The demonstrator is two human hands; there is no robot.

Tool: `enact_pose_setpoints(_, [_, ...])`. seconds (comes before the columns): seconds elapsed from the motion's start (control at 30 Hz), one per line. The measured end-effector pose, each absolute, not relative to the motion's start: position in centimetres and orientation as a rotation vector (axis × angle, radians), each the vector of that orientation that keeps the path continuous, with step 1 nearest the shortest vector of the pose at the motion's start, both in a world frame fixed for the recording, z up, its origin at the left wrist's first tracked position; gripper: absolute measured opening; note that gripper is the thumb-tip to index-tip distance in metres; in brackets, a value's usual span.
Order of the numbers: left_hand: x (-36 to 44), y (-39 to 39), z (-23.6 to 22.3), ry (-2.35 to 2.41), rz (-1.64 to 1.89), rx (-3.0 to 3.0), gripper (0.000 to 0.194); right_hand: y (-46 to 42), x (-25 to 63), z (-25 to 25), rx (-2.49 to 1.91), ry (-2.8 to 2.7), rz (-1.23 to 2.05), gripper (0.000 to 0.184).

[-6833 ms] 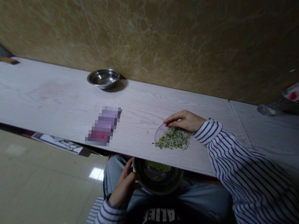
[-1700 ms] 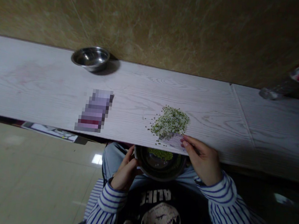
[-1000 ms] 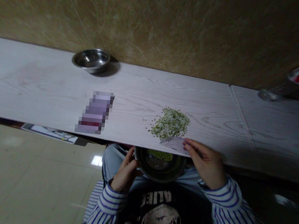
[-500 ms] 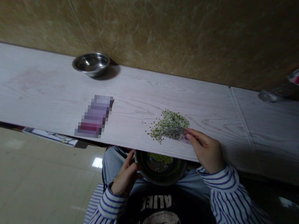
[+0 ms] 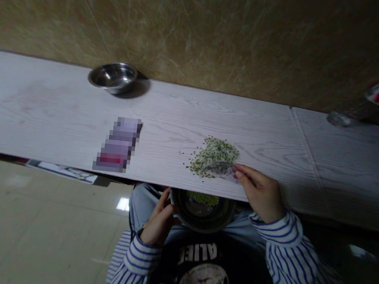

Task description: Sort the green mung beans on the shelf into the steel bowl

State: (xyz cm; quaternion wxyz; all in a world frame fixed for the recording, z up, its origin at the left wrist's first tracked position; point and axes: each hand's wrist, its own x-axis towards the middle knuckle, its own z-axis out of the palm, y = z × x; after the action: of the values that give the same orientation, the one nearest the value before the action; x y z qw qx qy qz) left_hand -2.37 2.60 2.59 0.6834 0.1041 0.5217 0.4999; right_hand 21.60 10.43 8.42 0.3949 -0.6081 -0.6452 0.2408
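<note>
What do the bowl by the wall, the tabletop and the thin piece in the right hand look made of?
Bowl: polished metal, probably stainless steel; it shows bright highlights.
Tabletop: pale, matte-looking wood or wood-print laminate; grain lines cover it.
Thin piece: likely clear plastic; it looks see-through.

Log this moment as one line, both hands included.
left hand: holding lap bowl | right hand: pinching clear disc at grain pile | lap bowl: green grains inside

The person's right hand (image 5: 261,195) pinches a thin clear piece (image 5: 223,169) in its fingers (image 5: 246,169), at the near side of a scattered green-and-white heap (image 5: 217,150) on the tabletop (image 5: 175,113); the left hand (image 5: 161,221) grips a bowl (image 5: 223,220) over the lap (image 5: 144,200).
</note>
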Motion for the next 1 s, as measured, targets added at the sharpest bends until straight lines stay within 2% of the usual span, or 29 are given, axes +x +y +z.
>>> enact_pose_setpoints(0.6, [-2.2,2.7,2.9,1.149,1.139,0.234,0.057,9.3,21.4,8.8,-1.527,-1.659,0.670,0.025])
enact_pose_setpoints(1.0, [-2.5,2.4,2.2,1.144,1.142,0.243,0.062,9.0,21.6,8.5,-1.529,-1.627,0.709,0.025])
